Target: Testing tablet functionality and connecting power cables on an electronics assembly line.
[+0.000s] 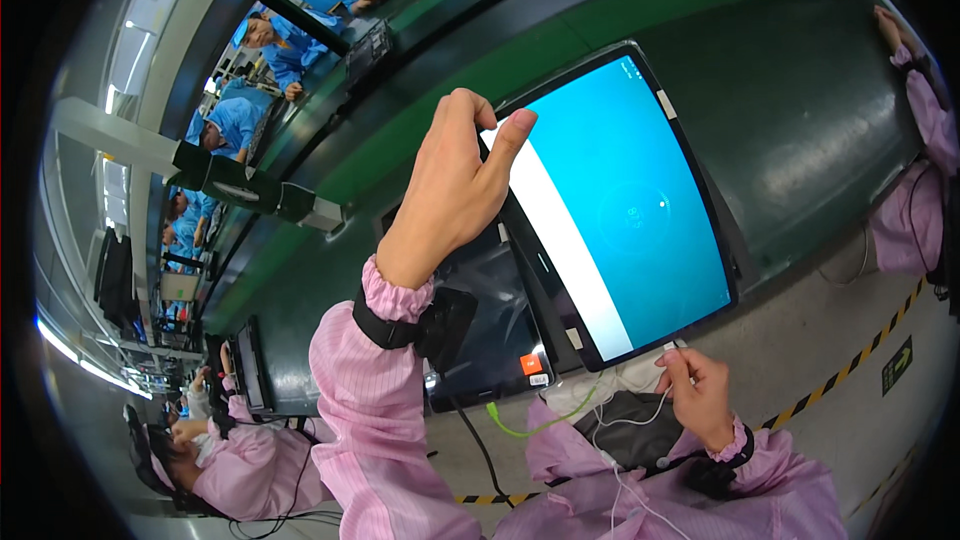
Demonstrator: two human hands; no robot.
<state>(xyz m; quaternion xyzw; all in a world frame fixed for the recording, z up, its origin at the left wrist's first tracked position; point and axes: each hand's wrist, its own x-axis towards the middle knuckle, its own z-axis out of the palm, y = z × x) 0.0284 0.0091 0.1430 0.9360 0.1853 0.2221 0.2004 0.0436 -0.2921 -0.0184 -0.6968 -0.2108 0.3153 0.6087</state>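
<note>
A large tablet (640, 210) with a lit blue screen and a white band along one side stands tilted in front of me. My left hand (455, 175) is closed at its upper left edge, thumb over the front and fingers curled at the rim, partly hidden. At the tablet's lower edge, my right hand (695, 395) pinches the plug end of a white cable (615, 430). Whether the plug is seated in the tablet cannot be made out. Under my left forearm lies a second tablet (490, 310), dark-screened, with an orange sticker.
Dark green workbench (790, 140) runs along the far side. A green cable (515, 430) and a black cable hang at the near edge. To the left is a jointed arm (235, 180) with a pale end. Co-workers in pink sit at both sides; others in blue work beyond.
</note>
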